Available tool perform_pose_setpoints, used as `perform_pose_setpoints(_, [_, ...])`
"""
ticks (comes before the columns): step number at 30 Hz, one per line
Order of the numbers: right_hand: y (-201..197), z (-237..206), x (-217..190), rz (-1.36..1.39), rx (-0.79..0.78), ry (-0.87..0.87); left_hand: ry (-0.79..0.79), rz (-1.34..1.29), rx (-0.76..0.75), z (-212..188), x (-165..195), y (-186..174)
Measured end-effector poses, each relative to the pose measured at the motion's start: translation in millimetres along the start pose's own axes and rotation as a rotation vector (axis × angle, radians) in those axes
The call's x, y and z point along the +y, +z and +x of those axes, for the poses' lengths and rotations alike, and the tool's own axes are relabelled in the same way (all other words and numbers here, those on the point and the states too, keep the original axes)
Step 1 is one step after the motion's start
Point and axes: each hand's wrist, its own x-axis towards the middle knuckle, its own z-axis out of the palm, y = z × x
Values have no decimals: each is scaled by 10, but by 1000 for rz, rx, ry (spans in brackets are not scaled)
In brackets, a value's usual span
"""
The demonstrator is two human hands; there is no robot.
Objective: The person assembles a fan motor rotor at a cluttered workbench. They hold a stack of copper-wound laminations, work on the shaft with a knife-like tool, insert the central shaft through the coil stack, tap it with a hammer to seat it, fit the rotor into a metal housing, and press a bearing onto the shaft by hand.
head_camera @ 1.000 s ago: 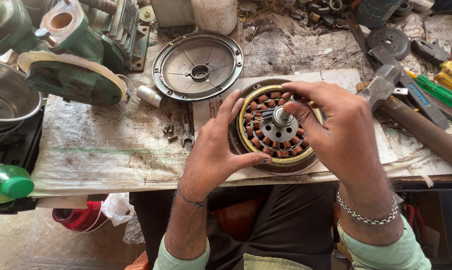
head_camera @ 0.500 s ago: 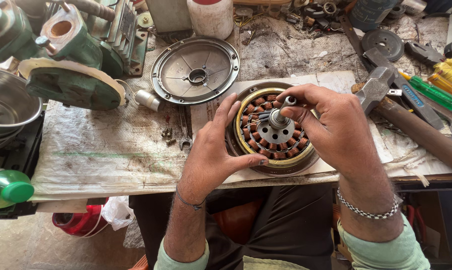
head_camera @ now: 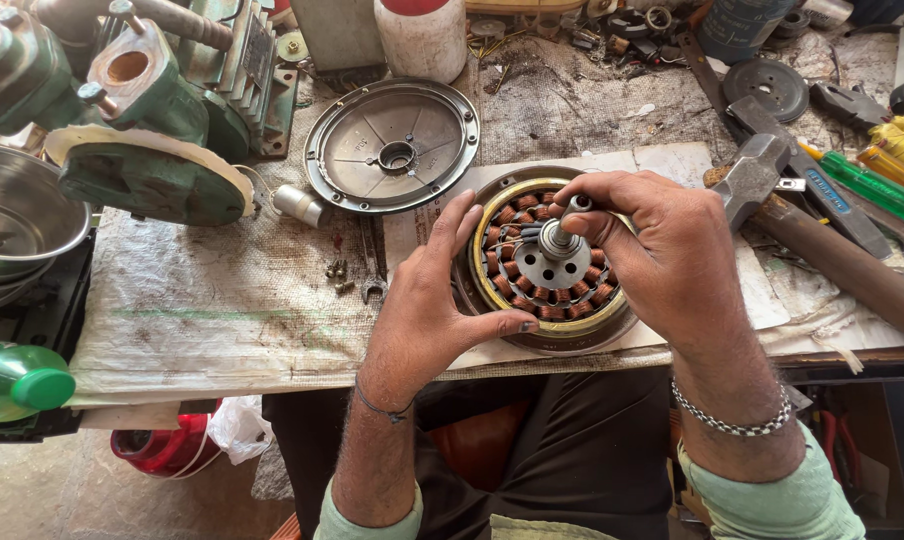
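Copper-wound stator (head_camera: 544, 262), round, flat on desk (head_camera: 212, 310).
Steel shaft (head_camera: 557, 240) upright at centre; right hand (head_camera: 672, 255) pinches its top from 3 o'clock; left hand (head_camera: 437, 300) braces rim at 9, fingers spread.

Ahead of you a round grey metal cover (head_camera: 392, 146), to your left a green pump (head_camera: 122, 110), steel bowl (head_camera: 17, 215) and green bottle (head_camera: 17, 380), to your right a hammer (head_camera: 772, 195), screwdrivers (head_camera: 877, 165), small screws (head_camera: 339, 272) on the table (head_camera: 192, 310)

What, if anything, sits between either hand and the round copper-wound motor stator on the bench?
Nothing visible does. The left hand rests against the rim of the round copper-wound motor stator, and the right hand already reaches over it, fingertips pinching the steel centre shaft. The grey hammer lies off to the right.
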Motion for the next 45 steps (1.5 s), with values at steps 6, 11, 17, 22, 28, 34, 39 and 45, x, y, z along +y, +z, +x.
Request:
perform_pose_setpoints(6, [-30, -24, -34, 59, 0, 37, 11, -25, 2, -11, -20, -1])
perform_pose_setpoints(11, [-31, -16, -30, 69, -11, 35, 26, 12, 9, -3, -30, 5])
perform_pose_setpoints(17, [5, -5, -13, 74, 4, 2, -5, 14, 3, 1, -19, -1])
perform_pose_setpoints(22, [-7, -12, 6, 49, 2, 9, 16, 44, 14, -7, -15, -2])
perform_pose_setpoints(28, [-63, 28, 32, 55, -101, -40, 3, 50, 4, 7, -34, 6])
perform_pose_setpoints(34, [-69, 46, 46, 99, -146, -25, 27, 40, 15, -3, -48, 11])
perform_pose_setpoints(39, [-50, 46, 73, 95, -159, 20, 40, 58, 20, -5, -57, 16])
perform_pose_setpoints(45, [-28, 44, 93, 93, -119, -4, 6, 75, 11, 3, -64, 26])
